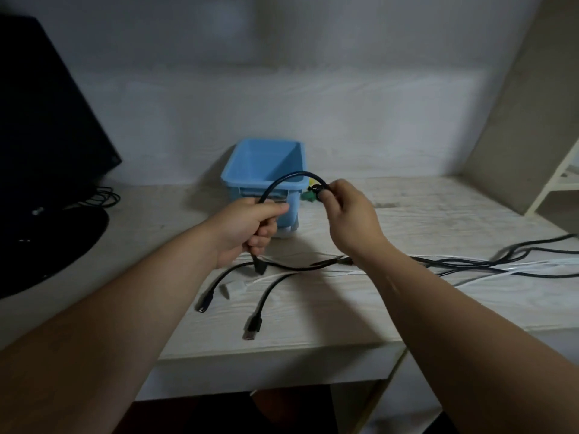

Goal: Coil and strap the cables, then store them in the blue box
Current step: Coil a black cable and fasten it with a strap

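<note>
A black cable arches between my two hands above the white desk. My left hand is closed around one end, whose plug hangs out below the fist. My right hand pinches the cable's other part at the top right, just right of the blue box. The open-topped box stands at the back of the desk. More black cables and a white one trail across the desk to the right, with two black plugs lying near the front edge.
A dark monitor with its round base and cords fills the left side. Something small and green lies just right of the box. A white shelf frame stands at far right. The desk's front edge runs below the plugs.
</note>
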